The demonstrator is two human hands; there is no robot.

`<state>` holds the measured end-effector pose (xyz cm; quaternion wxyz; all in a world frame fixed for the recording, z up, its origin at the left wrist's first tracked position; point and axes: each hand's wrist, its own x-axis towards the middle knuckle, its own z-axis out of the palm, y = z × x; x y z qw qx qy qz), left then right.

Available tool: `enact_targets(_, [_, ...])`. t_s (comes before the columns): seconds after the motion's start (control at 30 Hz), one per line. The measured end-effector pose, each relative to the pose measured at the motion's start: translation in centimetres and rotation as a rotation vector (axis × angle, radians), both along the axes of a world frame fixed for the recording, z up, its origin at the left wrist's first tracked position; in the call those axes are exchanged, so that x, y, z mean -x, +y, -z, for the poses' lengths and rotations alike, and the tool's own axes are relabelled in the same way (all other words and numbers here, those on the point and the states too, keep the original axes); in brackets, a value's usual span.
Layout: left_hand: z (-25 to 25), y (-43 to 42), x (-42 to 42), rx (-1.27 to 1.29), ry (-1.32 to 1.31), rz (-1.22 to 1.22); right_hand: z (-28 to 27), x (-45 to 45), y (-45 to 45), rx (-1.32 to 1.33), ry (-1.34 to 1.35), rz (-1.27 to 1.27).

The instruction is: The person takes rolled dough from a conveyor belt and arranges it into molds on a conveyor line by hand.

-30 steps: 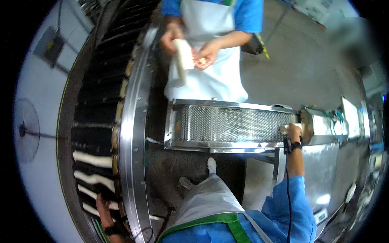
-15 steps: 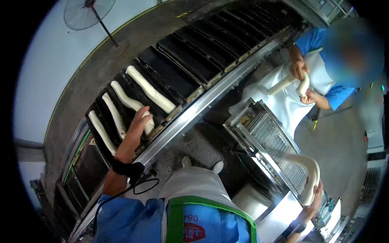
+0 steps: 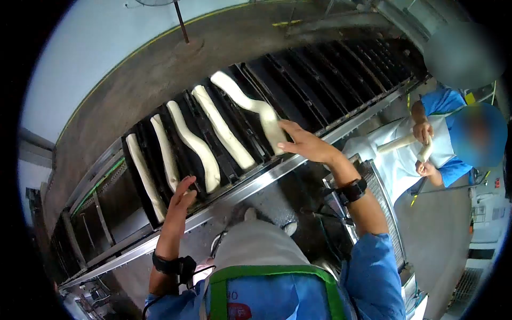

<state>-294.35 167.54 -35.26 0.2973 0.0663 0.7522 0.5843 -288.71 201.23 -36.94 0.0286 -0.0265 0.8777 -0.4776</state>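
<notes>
Several long pale dough rolls lie in black trough-like trays (image 3: 298,88), one to a trough. My right hand (image 3: 306,143) has its fingers spread at the near end of the rightmost roll (image 3: 249,102), which bends in an S shape. My left hand (image 3: 182,200) is near the lower ends of the second roll (image 3: 164,149) and the curved third roll (image 3: 192,140), fingers apart and holding nothing. A fourth roll (image 3: 223,128) lies between my hands. The leftmost roll (image 3: 145,176) is in the end trough.
A metal rail (image 3: 256,184) runs along the trays' near side. At the right, a co-worker in a white apron (image 3: 397,157) holds a dough piece (image 3: 425,152) above a mesh conveyor (image 3: 386,205). A stand fan's pole (image 3: 181,22) rises beyond the trays.
My right hand has moved from the mesh conveyor to the trays, and the roll it carried now lies in a trough. My left hand has drawn back from the third roll. The view has turned.
</notes>
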Motion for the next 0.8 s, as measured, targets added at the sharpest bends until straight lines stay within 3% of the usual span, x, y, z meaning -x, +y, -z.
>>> enact_targets(0.07, [-1.4,1.8,0.1,0.072,0.072,0.066,0.7,-0.5,0.9,-0.139,0.005,0.006])
enact_targets(0.13, [-0.8,3.5,0.8,0.112,0.144,0.110,0.8,-2.0,3.2,0.159,-0.073,0.035])
enact_targets(0.27, [1.8,8.8,4.7,0.244,0.480,0.452,1.2,-6.9,7.2,0.272,-0.305,0.134])
enact_targets(0.37, [2.0,14.5,9.0,0.352,0.666,0.732,1.6,-10.1,9.4,0.380,-0.321,0.212])
enact_targets(0.4, [2.6,16.3,10.8,0.380,0.696,0.784,1.8,-11.1,10.0,0.386,-0.323,0.208])
enact_targets(0.47, [1.5,20.5,13.4,0.408,0.458,0.978,2.2,-12.9,11.2,0.455,-0.353,0.322])
enact_targets(0.57, [2.2,25.8,16.1,0.835,0.503,1.114,2.3,-14.9,13.1,0.459,-0.317,0.290])
enact_targets(0.6, [1.6,26.8,16.1,0.823,0.307,1.109,2.4,-15.4,13.8,0.473,-0.296,0.296])
enact_targets(0.67, [2.6,29.4,15.9,1.227,0.386,1.143,2.5,-16.7,15.2,0.509,-0.304,0.327])
enact_targets(0.73, [7.5,28.6,17.9,1.292,0.428,1.038,2.9,-17.0,16.3,0.484,-0.304,0.379])
enact_targets(0.8, [7.9,29.3,17.3,1.427,0.553,1.105,3.3,-17.6,17.5,0.516,-0.285,0.396])
